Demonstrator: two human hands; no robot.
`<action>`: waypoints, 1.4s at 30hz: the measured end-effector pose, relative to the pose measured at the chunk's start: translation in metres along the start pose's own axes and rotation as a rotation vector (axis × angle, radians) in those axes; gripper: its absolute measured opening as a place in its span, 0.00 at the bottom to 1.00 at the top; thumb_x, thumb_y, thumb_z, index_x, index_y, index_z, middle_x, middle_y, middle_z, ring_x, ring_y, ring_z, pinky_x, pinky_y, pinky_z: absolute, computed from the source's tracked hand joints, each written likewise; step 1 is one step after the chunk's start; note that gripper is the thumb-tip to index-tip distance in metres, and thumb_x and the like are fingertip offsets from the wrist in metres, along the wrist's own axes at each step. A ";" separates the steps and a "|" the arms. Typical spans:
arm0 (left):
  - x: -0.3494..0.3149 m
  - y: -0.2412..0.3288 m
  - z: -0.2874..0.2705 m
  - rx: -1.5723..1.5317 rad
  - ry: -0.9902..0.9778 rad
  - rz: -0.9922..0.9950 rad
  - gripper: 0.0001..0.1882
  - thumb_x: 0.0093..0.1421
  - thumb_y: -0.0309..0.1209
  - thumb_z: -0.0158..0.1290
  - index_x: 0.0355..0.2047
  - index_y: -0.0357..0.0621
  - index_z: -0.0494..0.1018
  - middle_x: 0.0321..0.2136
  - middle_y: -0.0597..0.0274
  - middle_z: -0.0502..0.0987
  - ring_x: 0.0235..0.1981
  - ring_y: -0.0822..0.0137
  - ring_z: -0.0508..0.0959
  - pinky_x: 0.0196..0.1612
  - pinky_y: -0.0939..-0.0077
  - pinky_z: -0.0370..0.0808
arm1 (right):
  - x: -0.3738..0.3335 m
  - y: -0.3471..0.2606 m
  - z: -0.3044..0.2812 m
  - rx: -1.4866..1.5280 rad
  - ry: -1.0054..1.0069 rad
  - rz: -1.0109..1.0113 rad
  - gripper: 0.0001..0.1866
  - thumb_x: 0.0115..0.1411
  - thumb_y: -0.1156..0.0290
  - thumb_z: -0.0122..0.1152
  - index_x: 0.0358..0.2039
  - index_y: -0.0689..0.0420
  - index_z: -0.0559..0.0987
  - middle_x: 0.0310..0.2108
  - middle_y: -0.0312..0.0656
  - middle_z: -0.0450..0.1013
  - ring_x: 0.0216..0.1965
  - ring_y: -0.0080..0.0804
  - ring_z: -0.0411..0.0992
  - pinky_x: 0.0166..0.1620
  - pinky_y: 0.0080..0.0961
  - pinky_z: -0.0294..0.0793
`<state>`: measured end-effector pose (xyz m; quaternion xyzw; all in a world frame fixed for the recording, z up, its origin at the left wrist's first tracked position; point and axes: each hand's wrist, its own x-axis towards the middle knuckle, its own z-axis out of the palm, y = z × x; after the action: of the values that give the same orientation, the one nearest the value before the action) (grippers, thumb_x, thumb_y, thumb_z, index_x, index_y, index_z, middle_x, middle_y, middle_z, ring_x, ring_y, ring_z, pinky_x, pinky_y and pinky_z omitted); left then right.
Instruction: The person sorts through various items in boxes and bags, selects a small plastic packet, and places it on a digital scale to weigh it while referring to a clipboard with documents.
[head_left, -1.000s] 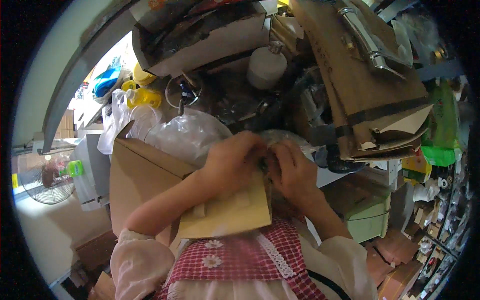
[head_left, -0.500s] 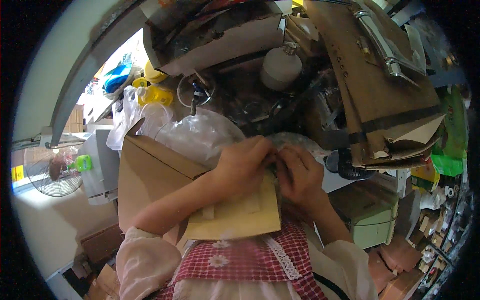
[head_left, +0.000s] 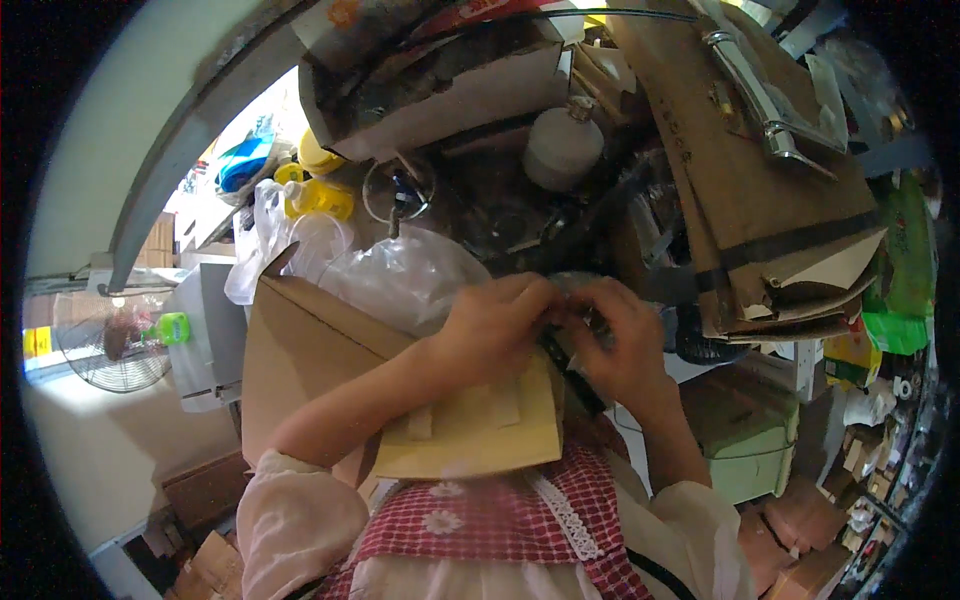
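My left hand [head_left: 500, 325] and my right hand [head_left: 622, 335] meet fingertip to fingertip in the middle of the view. Both are closed in a pinch; what lies between the fingers is small, dark and mostly hidden. A dark narrow strip [head_left: 583, 388] shows just below the fingers, slanting down under my right hand. Beneath my left wrist lies a pale yellow sheet [head_left: 475, 455] with short raised tabs, close to my apron. Behind my left hand sits a clear plastic bag [head_left: 410, 275], its contents hard to make out.
An open cardboard box [head_left: 300, 345] stands at left under my forearm. Beyond are a metal ring stand [head_left: 398, 190], a round whitish bottle [head_left: 563, 148] and a yellow bottle [head_left: 322, 199]. Stacked flat cardboard [head_left: 780, 215] juts in from the right, above a pale green container [head_left: 745, 465].
My right hand has shifted slightly right and its fingers have lifted a little. The dark strip beneath it has come into sight. My left hand stays nearly in place.
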<state>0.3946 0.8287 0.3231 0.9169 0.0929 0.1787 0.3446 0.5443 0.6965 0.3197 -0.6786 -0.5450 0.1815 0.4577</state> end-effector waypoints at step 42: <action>0.015 0.000 -0.004 0.003 0.012 -0.122 0.10 0.56 0.25 0.54 0.40 0.41 0.70 0.34 0.48 0.75 0.35 0.43 0.77 0.34 0.55 0.74 | 0.018 -0.004 -0.014 -0.036 -0.101 0.156 0.11 0.53 0.71 0.62 0.38 0.60 0.79 0.38 0.49 0.76 0.39 0.49 0.76 0.42 0.39 0.76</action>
<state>0.4067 0.8351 0.3297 0.9089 0.1510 0.1625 0.3531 0.5584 0.7069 0.3343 -0.7170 -0.5160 0.2407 0.4020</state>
